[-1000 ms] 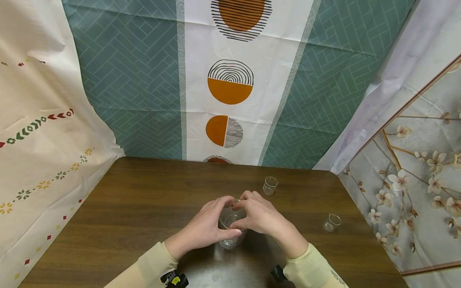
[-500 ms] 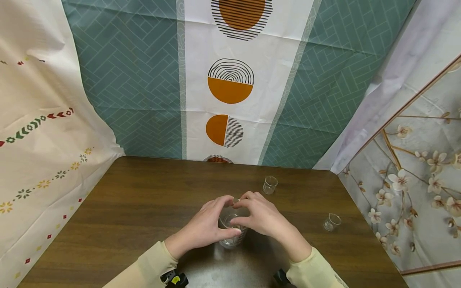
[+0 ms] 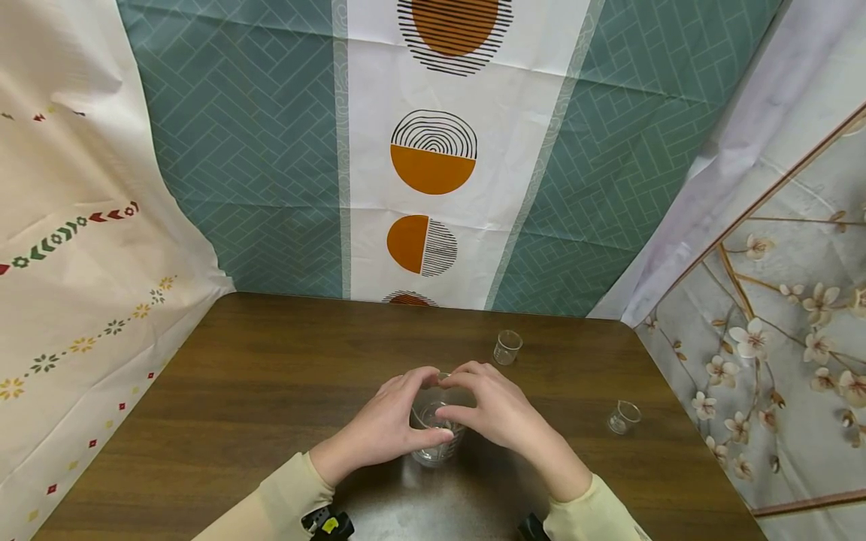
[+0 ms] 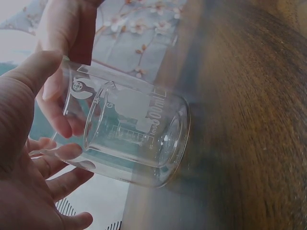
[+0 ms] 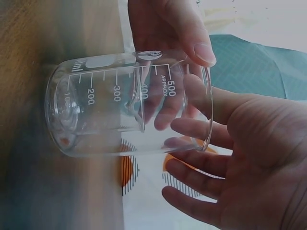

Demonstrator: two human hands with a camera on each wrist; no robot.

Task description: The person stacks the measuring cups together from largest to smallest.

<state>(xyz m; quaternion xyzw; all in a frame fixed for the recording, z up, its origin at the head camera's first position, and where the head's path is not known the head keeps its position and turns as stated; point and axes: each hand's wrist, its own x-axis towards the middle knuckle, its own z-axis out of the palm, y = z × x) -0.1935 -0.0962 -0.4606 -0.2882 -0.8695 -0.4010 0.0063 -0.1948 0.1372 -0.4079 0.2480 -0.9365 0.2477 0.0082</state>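
Note:
A large glass beaker (image 3: 430, 457) with white volume marks stands on the wooden table in front of me. Inside it sits a smaller glass beaker (image 4: 127, 127), its spout seen through the outer wall. My left hand (image 3: 379, 427) grips the large beaker near its rim, thumb on the near side and fingers around the far side. Over the mouth is my right hand (image 3: 497, 406), its fingers loosely spread at the far rim and its thumb apart from them. In the right wrist view, no object shows between the right thumb and fingers.
Two small glass beakers stand on the brown table (image 3: 271, 376): one beaker (image 3: 507, 349) at the back right of centre, another beaker (image 3: 623, 418) farther right. A patterned curtain (image 3: 271, 188) hangs behind the table, with printed cloths at both sides.
My right thumb has lifted away from the mouth's middle and the right hand has shifted slightly back and right. The left hand and large beaker stay in place.

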